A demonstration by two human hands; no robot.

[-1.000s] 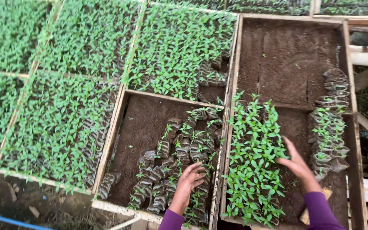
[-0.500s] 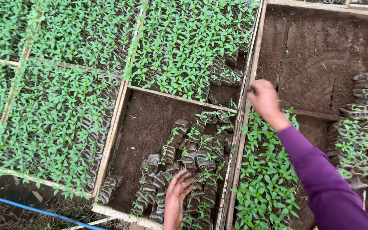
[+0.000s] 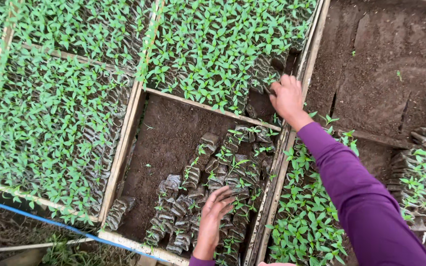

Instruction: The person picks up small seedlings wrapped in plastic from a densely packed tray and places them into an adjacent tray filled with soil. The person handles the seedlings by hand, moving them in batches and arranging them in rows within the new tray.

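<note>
Hands among seedling bags, wooden frame between; grip unclear.

Outdoor daylight; wooden frames on dark soil; blue hose.

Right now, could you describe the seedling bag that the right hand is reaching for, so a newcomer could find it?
Find the densely planted upper middle bed. At its lower right corner, by the wooden divider, the right hand touches a dark seedling bag. Unlike its neighbours, it sits on the bed's ragged edge beside bare soil.
</note>
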